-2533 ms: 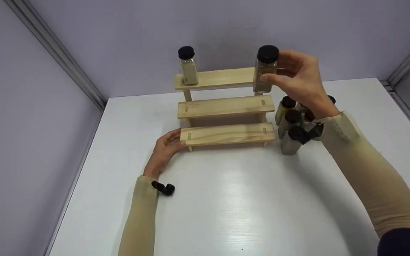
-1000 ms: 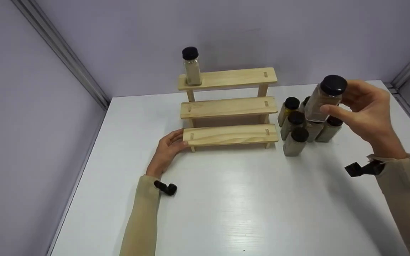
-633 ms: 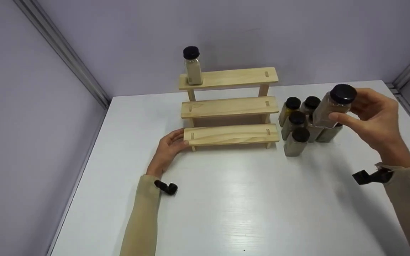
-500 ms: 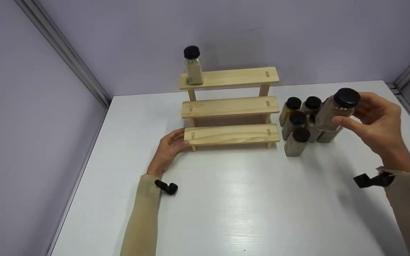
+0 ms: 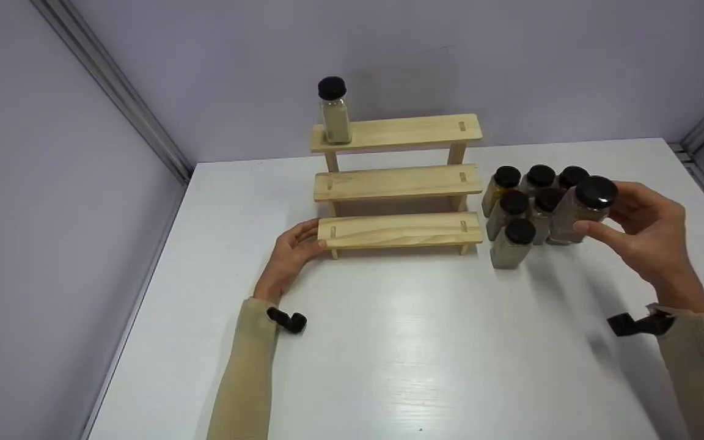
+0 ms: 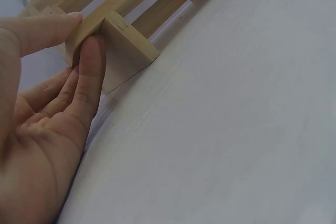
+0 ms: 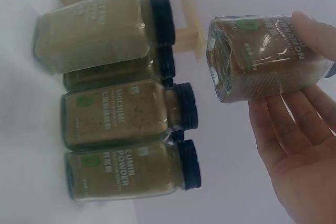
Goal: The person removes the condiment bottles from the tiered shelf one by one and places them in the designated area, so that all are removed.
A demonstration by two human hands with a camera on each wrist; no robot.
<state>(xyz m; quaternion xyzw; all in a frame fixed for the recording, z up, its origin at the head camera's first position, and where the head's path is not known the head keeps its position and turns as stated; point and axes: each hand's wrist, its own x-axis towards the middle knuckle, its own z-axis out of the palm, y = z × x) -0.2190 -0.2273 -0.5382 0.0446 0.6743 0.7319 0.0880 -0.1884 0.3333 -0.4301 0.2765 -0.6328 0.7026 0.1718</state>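
My left hand (image 5: pixel 288 260) pinches the left end of the lowest board of a three-step wooden rack (image 5: pixel 398 231). In the left wrist view, the thumb lies on top of the board (image 6: pixel 116 3) and fingers are beneath it. My right hand (image 5: pixel 657 241) grips a black-capped glass spice jar (image 5: pixel 567 221) of brown powder, slightly tilted, at the right side of a cluster of similar jars (image 5: pixel 509 252). Its label reads cinnamon in the right wrist view, where the jar (image 7: pixel 262 56) hangs apart from the cumin jar (image 7: pixel 126 171) and the shichimi jar (image 7: pixel 115 114).
One spice jar (image 5: pixel 336 119) of pale powder stands at the left end of the rack's top board (image 5: pixel 407 131). The clustered jars stand on the white table (image 5: pixel 352 342) just right of the rack. A pale wall (image 5: pixel 401 55) rises behind.
My right hand has carried the cinnamon jar from the top board's right end, rightward and down to the clustered jars. My left hand keeps its hold on the rack.
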